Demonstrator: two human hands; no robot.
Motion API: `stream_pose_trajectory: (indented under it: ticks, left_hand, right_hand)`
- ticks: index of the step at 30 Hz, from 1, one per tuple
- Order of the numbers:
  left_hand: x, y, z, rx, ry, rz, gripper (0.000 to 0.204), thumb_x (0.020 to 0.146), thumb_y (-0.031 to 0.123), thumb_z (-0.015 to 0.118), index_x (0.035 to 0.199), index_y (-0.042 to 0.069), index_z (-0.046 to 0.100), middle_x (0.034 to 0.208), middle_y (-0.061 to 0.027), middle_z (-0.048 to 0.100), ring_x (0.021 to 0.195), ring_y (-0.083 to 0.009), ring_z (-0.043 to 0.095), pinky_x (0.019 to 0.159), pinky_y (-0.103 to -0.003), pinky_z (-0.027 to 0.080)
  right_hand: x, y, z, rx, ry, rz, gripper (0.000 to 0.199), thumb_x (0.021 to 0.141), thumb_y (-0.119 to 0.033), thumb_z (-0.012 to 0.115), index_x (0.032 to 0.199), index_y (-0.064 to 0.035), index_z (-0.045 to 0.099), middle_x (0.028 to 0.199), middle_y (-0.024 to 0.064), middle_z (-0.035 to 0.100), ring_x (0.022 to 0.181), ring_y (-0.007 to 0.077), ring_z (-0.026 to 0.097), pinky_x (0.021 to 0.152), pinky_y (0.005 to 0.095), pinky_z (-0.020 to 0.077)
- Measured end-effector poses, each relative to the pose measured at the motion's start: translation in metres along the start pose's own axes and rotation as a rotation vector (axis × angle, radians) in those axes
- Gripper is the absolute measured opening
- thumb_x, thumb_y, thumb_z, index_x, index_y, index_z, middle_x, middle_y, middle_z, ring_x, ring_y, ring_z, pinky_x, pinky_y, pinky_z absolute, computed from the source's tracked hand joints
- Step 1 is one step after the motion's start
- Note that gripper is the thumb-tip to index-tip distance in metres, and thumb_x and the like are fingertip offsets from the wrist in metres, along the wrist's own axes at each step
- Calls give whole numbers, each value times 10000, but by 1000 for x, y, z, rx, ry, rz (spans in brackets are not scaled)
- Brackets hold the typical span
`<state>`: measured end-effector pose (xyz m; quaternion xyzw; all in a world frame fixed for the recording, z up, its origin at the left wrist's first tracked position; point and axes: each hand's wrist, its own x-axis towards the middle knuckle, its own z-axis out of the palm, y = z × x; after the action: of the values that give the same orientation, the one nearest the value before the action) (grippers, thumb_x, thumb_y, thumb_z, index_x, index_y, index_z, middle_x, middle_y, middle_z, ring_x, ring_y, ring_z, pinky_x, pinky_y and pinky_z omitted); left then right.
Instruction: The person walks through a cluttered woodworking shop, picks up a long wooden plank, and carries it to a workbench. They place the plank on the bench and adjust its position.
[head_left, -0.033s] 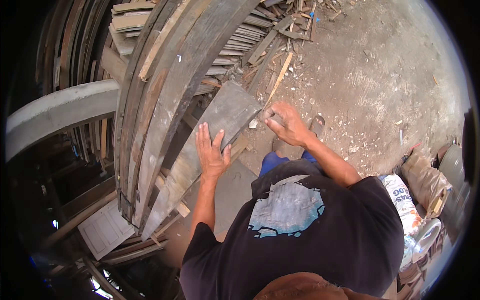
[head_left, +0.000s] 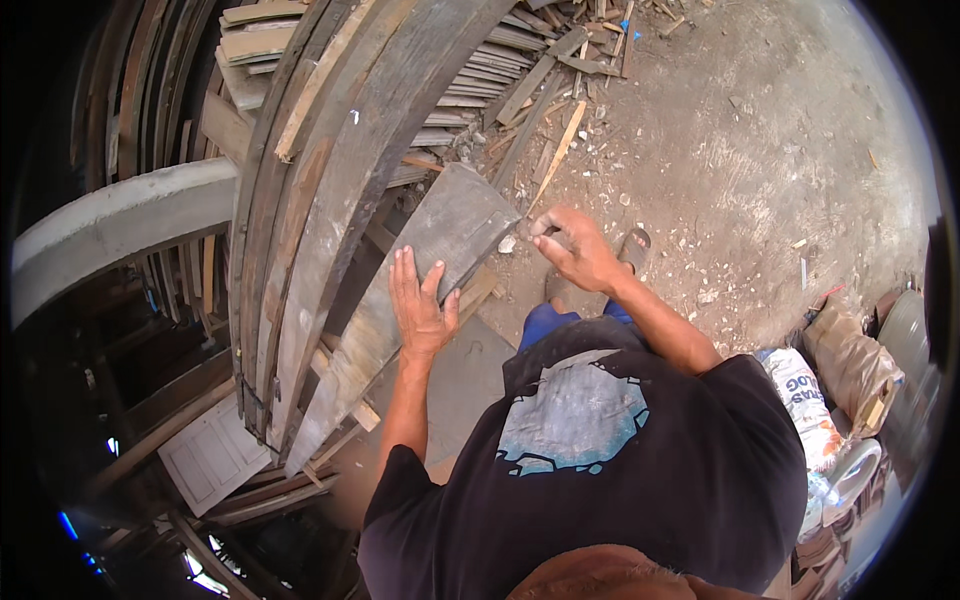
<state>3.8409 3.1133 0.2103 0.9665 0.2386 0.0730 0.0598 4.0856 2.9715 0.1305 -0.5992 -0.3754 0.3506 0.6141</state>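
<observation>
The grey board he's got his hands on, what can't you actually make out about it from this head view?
- Grey board: its lower end runs in behind the leaning planks, so its full length is hidden.
- Left hand: lies flat on the board; the palm side is hidden.
- Right hand: at the board's upper corner; what the fingertips pinch is too small to tell.
- Board's underside: faces away from the camera.
</observation>
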Motion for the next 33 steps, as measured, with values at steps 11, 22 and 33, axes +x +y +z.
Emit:
stream_pose_trajectory:
  ticks: [11,22,33]
  left_hand:
    - [13,1,6,82,26,-87,646,735,225,744,1265,88,402,1472,-281,313,1354,-479,315,1098,-586,259]
    - [10,0,-4,53,9,-176,738,770,355,699,1365,57,382,1470,-228,357,1355,-419,337,1110,-549,264]
    - [-4,-1,-10,-196,219,-416,808,805,443,644,1444,54,337,1440,-206,411,1362,-373,349,1129,-502,291]
  right_hand:
    - [32,53,-60,-91,-31,281,134,908,-125,600,957,0,600,852,47,596,804,116,538,721,293,456]
    - [159,3,-58,278,99,355,489,932,-286,634,1280,29,498,1103,108,604,953,176,590,852,313,484]
    - [374,7,-157,-89,8,194,643,969,-413,530,1404,48,416,1377,175,484,1253,255,472,1048,400,380]
